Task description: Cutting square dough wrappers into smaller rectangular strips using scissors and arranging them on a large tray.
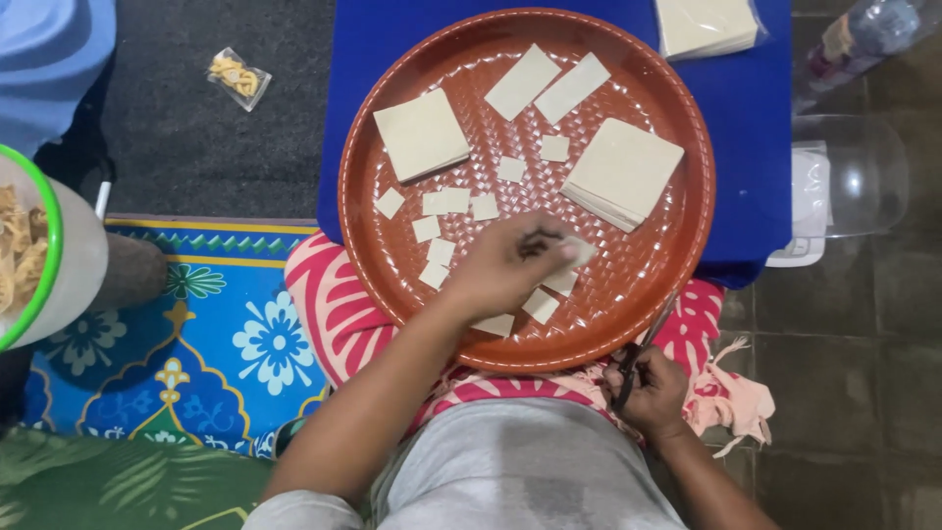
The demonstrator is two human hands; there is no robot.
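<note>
Soft, even overhead light; faint glare on the woven brown tray [677, 118] beyond the left hand's fingers [549, 245] (slightly motion-blurred). Corners dimmer, mildly stretched.

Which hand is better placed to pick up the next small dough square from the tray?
Left. The left hand already hovers over the small dough squares in the round brown tray, while the right hand is off the tray, holding dark scissors.

big round brown tray [392, 255] sitting on a blue cloth [746, 128], dough stacks [422, 134] at 10 and 2 o'clock, little cut squares [440, 251] scattered mid-tray.
</note>
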